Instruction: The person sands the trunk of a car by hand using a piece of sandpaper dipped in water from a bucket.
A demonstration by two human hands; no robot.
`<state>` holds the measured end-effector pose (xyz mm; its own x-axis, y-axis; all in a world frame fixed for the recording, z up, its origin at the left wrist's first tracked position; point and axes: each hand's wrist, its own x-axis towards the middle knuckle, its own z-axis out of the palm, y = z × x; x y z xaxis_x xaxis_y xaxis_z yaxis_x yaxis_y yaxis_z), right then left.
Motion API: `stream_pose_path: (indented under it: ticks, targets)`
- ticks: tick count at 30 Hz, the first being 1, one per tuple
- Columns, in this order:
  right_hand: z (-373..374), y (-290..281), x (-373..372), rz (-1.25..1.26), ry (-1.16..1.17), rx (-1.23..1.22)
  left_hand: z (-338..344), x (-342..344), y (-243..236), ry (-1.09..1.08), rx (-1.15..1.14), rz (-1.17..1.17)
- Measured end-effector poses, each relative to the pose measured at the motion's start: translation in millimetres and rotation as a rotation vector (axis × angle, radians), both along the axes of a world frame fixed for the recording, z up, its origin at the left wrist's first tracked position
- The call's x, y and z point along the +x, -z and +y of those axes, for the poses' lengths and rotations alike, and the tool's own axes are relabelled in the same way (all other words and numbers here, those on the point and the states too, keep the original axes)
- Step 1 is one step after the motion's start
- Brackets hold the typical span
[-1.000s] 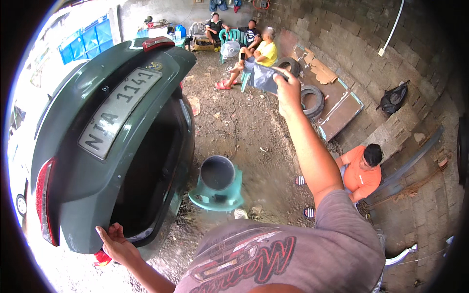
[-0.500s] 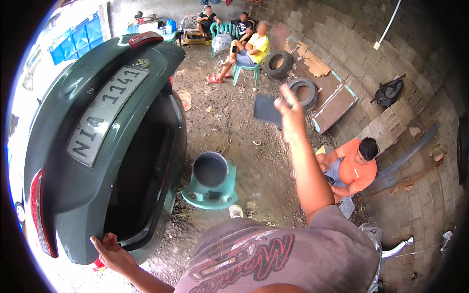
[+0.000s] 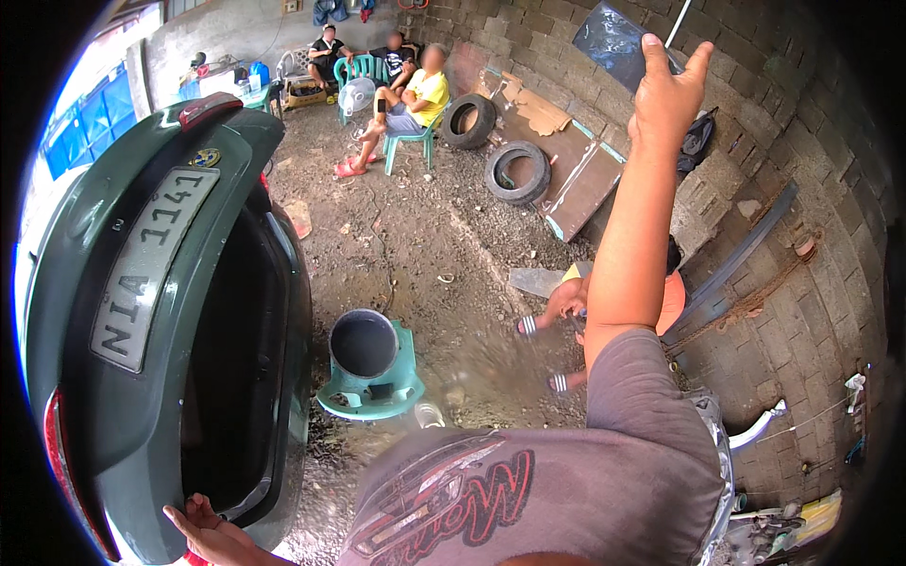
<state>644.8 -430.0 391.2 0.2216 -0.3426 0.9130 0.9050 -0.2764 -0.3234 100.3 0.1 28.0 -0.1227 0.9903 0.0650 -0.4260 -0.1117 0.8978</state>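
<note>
The green car's raised trunk lid [image 3: 142, 415] stands at my left, with a white licence plate [image 3: 151, 269] on it. My left hand [image 3: 212, 536] is at the lid's lower edge, its fingers curled round the rim. Up at the right, my right hand [image 3: 665, 94] is raised with the arm stretched out. It pinches a dark, wet-looking rectangular sheet of sandpaper [image 3: 618, 45] by one side, well away from the car. Under the lid the trunk opening [image 3: 236, 349] is dark inside.
A bucket of dark liquid [image 3: 363, 343] stands on a green plastic stool [image 3: 377, 401] beside the car. Behind my right arm a person in orange [image 3: 672, 300] sits low. Tyres [image 3: 517, 172] and a board [image 3: 585, 184] lie by the block wall. Several people sit at the back.
My right hand has swung up and to the right with the sandpaper. My left hand stays at the lid's edge. The whole view has shifted, and my arm now covers much of the person in orange.
</note>
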Motion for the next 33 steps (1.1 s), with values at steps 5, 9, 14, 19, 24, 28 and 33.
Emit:
stream_pose_path:
  ticks: [5,9,14,19,24,28,33]
  targets:
    - [2.2,5.3,1.6,-0.004,-0.054,-0.011,5.5,-8.5,12.4,-0.019,0.067,0.165]
    - [3.6,17.0,2.0,0.04,0.092,-0.051,3.4,-11.4,14.3,-0.021,0.104,0.261]
    - [21.2,52.0,-0.7,0.192,-0.16,-0.059,-12.3,1.9,-4.0,-0.049,0.046,0.049]
    - [27.4,108.4,16.7,0.344,-0.142,-0.133,-14.5,4.5,-12.7,-0.032,-0.05,0.009]
    - [41.6,165.2,12.5,0.501,-0.231,-0.222,-15.8,1.1,-15.2,-0.011,-0.046,-0.019]
    - [44.4,185.4,11.3,0.517,-0.258,-0.266,-18.1,4.7,-18.9,-0.006,-0.059,-0.041]
    - [38.6,164.2,5.3,0.471,-0.27,-0.154,-16.9,1.3,-17.0,0.023,-0.013,-0.061]
